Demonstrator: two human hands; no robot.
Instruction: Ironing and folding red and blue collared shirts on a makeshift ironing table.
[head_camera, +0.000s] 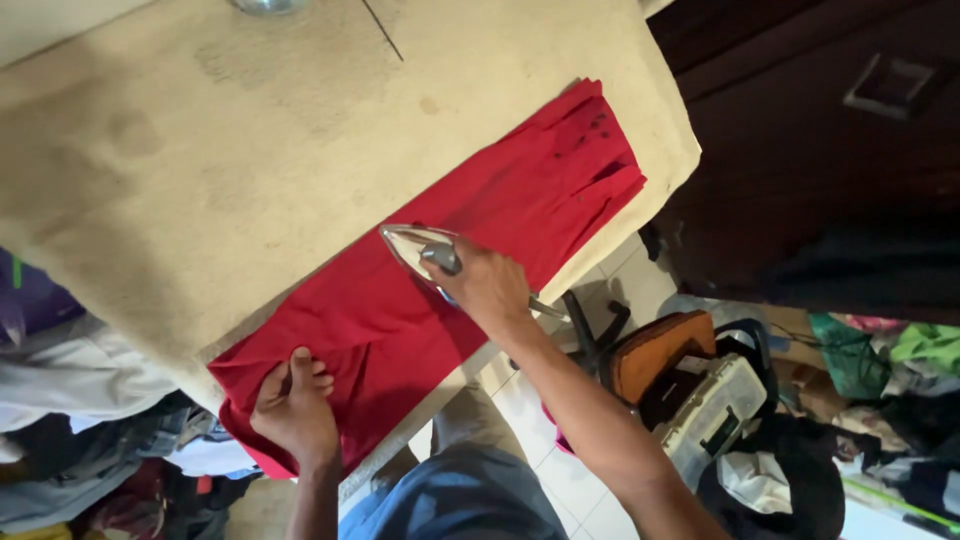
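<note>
Cloth (440, 270), red, is lying diagonally on the board (200, 150), the left hand (295, 405) pinching its near end while the right hand (488, 285) is gripping the iron (420, 250) at mid-length.

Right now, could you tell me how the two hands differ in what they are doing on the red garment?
The right hand wraps an iron's handle mid-cloth; the left hand pinches the red garment bare at its near end. The right arm reaches further out, the left stays close. Both are over the same cloth.
</note>
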